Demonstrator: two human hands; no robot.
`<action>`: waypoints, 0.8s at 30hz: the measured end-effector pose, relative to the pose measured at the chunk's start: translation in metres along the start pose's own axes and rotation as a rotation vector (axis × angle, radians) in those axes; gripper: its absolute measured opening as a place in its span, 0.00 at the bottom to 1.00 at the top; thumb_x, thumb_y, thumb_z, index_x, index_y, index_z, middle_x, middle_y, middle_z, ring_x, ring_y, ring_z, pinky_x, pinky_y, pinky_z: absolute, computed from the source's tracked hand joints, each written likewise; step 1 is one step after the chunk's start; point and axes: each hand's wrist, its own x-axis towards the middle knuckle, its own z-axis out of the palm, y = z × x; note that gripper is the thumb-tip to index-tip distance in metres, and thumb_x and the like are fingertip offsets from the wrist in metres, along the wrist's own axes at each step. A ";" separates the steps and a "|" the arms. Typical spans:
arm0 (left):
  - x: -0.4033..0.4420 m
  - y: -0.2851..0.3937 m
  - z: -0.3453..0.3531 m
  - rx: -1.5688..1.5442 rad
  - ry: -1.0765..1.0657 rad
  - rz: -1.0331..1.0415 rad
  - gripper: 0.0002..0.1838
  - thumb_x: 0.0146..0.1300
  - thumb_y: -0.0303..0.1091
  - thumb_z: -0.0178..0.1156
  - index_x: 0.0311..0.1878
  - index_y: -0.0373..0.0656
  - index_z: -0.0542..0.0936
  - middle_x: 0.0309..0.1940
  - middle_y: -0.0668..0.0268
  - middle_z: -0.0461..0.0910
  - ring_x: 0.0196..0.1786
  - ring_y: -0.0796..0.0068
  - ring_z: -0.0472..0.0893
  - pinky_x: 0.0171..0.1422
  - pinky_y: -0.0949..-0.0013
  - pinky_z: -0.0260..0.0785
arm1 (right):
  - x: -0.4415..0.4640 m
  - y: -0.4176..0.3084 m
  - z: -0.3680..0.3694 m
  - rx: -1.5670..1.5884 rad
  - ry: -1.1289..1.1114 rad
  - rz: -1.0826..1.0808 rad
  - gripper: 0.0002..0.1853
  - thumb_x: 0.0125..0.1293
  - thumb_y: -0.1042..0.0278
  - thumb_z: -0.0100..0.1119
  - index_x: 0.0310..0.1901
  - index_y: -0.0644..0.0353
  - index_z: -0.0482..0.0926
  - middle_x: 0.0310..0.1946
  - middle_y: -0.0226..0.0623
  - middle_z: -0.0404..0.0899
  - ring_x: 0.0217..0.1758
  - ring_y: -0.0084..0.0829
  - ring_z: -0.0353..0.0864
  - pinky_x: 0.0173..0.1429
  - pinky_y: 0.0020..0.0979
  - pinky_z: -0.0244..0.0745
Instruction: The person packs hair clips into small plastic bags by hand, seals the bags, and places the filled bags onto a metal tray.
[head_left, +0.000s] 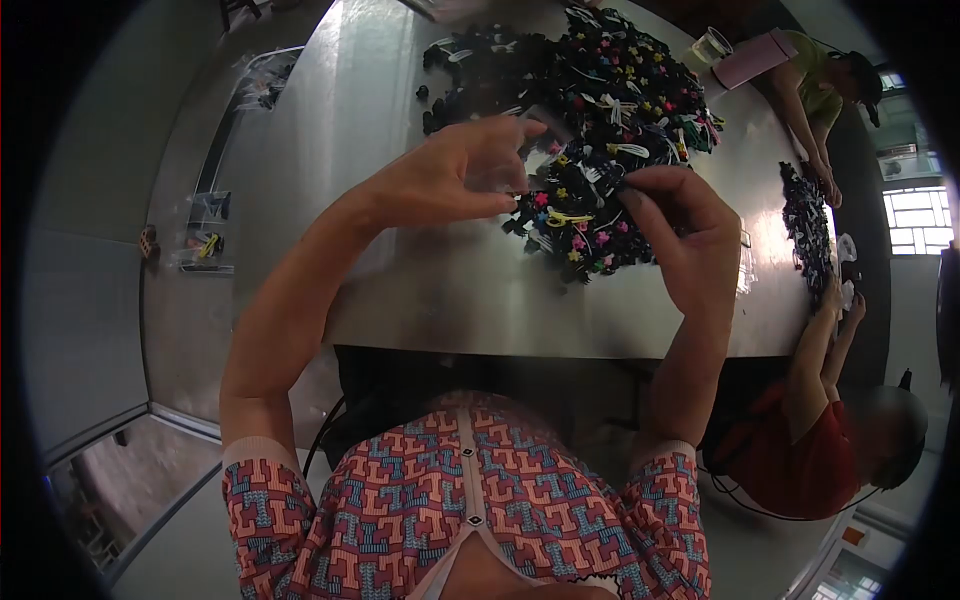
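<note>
Holding the left hand [450,170] above the near left part of the pile [640,122], spreading thumb and forefinger wide. Framing clear film [488,177] between them, perhaps part of a bag, but not being able to tell whether gripping it with the other fingers. Pinching a dark piece [626,191] between thumb and forefinger of the right hand [700,220], just over the pile's near right part; not making out its kind. Seeing pink flowers [602,238] and a yellow band [568,217] among black pieces between the hands. Wearing a patterned shirt [410,480] and facing the near edge of a metal table [430,305]. Finding a clear tub [710,47] and a pink box [755,61] standing beyond the pile's right side. Sharing the table's right side with a person in yellow-green [797,85] and a person in red [810,465], both holding hands at a second pile [803,225]. Seeing clear packets [207,240] to the left, past the table's edge.
</note>
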 end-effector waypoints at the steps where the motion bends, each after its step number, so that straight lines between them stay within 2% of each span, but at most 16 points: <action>1: 0.000 0.001 0.000 -0.003 0.000 0.003 0.38 0.58 0.22 0.63 0.73 0.40 0.64 0.44 0.67 0.80 0.56 0.75 0.78 0.69 0.62 0.69 | 0.002 -0.007 0.006 0.000 0.003 0.000 0.07 0.67 0.76 0.64 0.45 0.67 0.82 0.36 0.27 0.84 0.38 0.13 0.80 0.41 0.18 0.73; 4: 0.000 0.002 0.000 -0.009 0.003 -0.003 0.38 0.58 0.22 0.64 0.73 0.39 0.64 0.48 0.66 0.79 0.56 0.75 0.78 0.68 0.64 0.69 | 0.011 -0.020 0.024 0.041 -0.061 -0.073 0.08 0.66 0.76 0.65 0.46 0.65 0.84 0.34 0.28 0.84 0.36 0.13 0.80 0.39 0.18 0.74; 6: 0.000 0.001 0.001 -0.012 0.010 -0.013 0.38 0.58 0.22 0.64 0.73 0.39 0.64 0.50 0.65 0.78 0.56 0.75 0.77 0.68 0.65 0.69 | 0.017 -0.024 0.034 -0.238 -0.046 -0.199 0.08 0.64 0.76 0.66 0.46 0.63 0.85 0.33 0.29 0.85 0.34 0.13 0.81 0.37 0.19 0.74; 7: 0.001 -0.001 0.002 -0.015 0.009 0.010 0.38 0.58 0.22 0.64 0.73 0.39 0.63 0.51 0.64 0.78 0.55 0.75 0.77 0.67 0.66 0.70 | 0.019 -0.025 0.038 -0.239 -0.047 -0.199 0.08 0.64 0.76 0.66 0.46 0.63 0.85 0.33 0.29 0.85 0.34 0.13 0.81 0.37 0.19 0.74; 9: 0.002 -0.004 0.003 -0.020 0.009 0.033 0.38 0.58 0.21 0.64 0.73 0.39 0.63 0.53 0.63 0.77 0.55 0.76 0.77 0.67 0.68 0.70 | 0.021 -0.025 0.043 -0.328 -0.009 -0.331 0.09 0.59 0.71 0.69 0.42 0.59 0.86 0.32 0.35 0.85 0.29 0.31 0.84 0.36 0.28 0.78; 10: 0.003 -0.006 0.003 -0.012 0.006 0.057 0.38 0.58 0.22 0.64 0.73 0.39 0.64 0.53 0.63 0.78 0.55 0.76 0.77 0.66 0.68 0.70 | 0.021 -0.029 0.042 -0.329 -0.011 -0.330 0.09 0.59 0.71 0.69 0.42 0.59 0.86 0.32 0.35 0.85 0.29 0.31 0.84 0.36 0.28 0.78; 12: 0.002 -0.005 0.004 -0.007 0.005 0.082 0.38 0.58 0.22 0.64 0.73 0.39 0.64 0.52 0.62 0.79 0.55 0.76 0.77 0.65 0.69 0.71 | 0.021 -0.038 0.038 -0.268 -0.033 -0.240 0.09 0.64 0.76 0.66 0.46 0.61 0.86 0.33 0.29 0.86 0.32 0.14 0.80 0.37 0.19 0.74; 16: -0.002 0.008 0.004 -0.014 0.009 0.000 0.38 0.58 0.21 0.63 0.73 0.39 0.64 0.47 0.63 0.80 0.53 0.77 0.78 0.64 0.69 0.72 | 0.036 -0.004 0.009 -0.114 -0.029 -0.094 0.10 0.65 0.74 0.66 0.47 0.61 0.86 0.35 0.29 0.86 0.37 0.12 0.80 0.41 0.18 0.73; 17: -0.002 0.009 0.004 -0.034 0.019 -0.002 0.38 0.58 0.21 0.63 0.73 0.39 0.64 0.46 0.63 0.80 0.53 0.77 0.78 0.63 0.68 0.72 | 0.041 0.007 0.001 -0.117 -0.031 -0.094 0.10 0.65 0.74 0.66 0.47 0.61 0.86 0.35 0.29 0.86 0.37 0.12 0.80 0.41 0.18 0.73; 19: -0.002 0.006 0.004 -0.022 0.021 0.016 0.38 0.58 0.21 0.63 0.73 0.39 0.64 0.45 0.63 0.80 0.52 0.77 0.78 0.63 0.68 0.73 | 0.049 0.027 -0.010 -0.410 -0.060 -0.084 0.12 0.65 0.73 0.66 0.49 0.59 0.85 0.35 0.30 0.86 0.38 0.17 0.82 0.44 0.21 0.75; 23: 0.000 -0.002 0.004 -0.013 0.029 0.044 0.38 0.58 0.21 0.62 0.73 0.40 0.64 0.44 0.64 0.80 0.52 0.75 0.79 0.62 0.67 0.73 | 0.050 0.058 -0.011 -0.510 -0.136 -0.068 0.13 0.64 0.74 0.65 0.50 0.58 0.85 0.39 0.32 0.84 0.38 0.25 0.84 0.46 0.27 0.77; 24: 0.000 -0.002 0.004 -0.013 0.026 0.042 0.38 0.58 0.21 0.62 0.73 0.40 0.64 0.44 0.64 0.80 0.52 0.75 0.79 0.62 0.67 0.73 | 0.049 0.067 -0.010 -0.606 -0.117 -0.171 0.12 0.63 0.74 0.65 0.49 0.58 0.85 0.42 0.33 0.83 0.39 0.28 0.83 0.46 0.29 0.78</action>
